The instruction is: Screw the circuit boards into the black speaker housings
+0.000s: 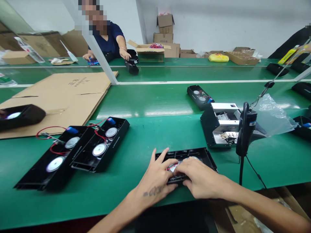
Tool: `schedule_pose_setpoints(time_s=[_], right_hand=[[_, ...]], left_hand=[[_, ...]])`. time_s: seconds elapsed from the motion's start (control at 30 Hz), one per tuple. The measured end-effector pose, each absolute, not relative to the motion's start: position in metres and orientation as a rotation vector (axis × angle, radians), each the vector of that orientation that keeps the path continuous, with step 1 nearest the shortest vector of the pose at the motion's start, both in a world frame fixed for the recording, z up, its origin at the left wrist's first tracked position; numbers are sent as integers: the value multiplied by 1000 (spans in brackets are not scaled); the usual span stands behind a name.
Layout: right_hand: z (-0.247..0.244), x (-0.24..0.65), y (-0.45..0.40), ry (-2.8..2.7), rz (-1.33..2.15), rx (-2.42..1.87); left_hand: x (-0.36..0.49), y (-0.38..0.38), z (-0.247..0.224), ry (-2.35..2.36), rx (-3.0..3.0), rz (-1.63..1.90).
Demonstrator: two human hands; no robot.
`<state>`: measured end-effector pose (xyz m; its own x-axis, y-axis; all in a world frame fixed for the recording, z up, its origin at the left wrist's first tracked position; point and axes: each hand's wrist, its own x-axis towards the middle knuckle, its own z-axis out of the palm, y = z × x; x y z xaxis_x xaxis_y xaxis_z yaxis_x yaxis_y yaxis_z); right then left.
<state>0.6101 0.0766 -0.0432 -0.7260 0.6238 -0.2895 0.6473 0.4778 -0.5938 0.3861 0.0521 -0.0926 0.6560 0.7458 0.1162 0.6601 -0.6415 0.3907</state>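
Observation:
A black speaker housing [206,157] lies open on the green table near its front edge, with round silver speakers partly covered by my hands. My left hand [157,174] rests on its left side, fingers spread, the index fingertip at a red wire by the left speaker. My right hand [198,174] reaches in from the right with its fingers bent together over the same speaker; whatever is between those fingertips is hidden. Left of my hands lie two more open housings, a nearer one [36,173] and another [119,142], each with two speakers, red wires and a blue part.
A black electric screwdriver [245,132] hangs at the right, beside a metal-and-black device [206,126] and a plastic bag [272,119]. Another housing [199,97] lies behind. Flat cardboard [55,94] covers the back left. A person [109,38] works across the table by a post.

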Motion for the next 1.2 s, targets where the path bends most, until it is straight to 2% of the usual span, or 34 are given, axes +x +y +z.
schedule_pose_setpoints(time_s=[0.2, 0.27, 0.43, 0.63, 1.2], right_hand=[[-32, 610, 117, 2517, -1528, 1227], [-27, 611, 128, 2539, -1454, 1208], [-24, 612, 141, 2603, -964, 1204], [-30, 610, 144, 2599, -1070, 1271], [-25, 594, 138, 2585, -979, 1353]], left_hand=[[383, 107, -69, 989, 2443, 174], [383, 124, -63, 986, 2335, 135], [383, 155, -55, 972, 2041, 54], [384, 162, -53, 951, 1949, 46], [385, 161, -56, 920, 1859, 102]])
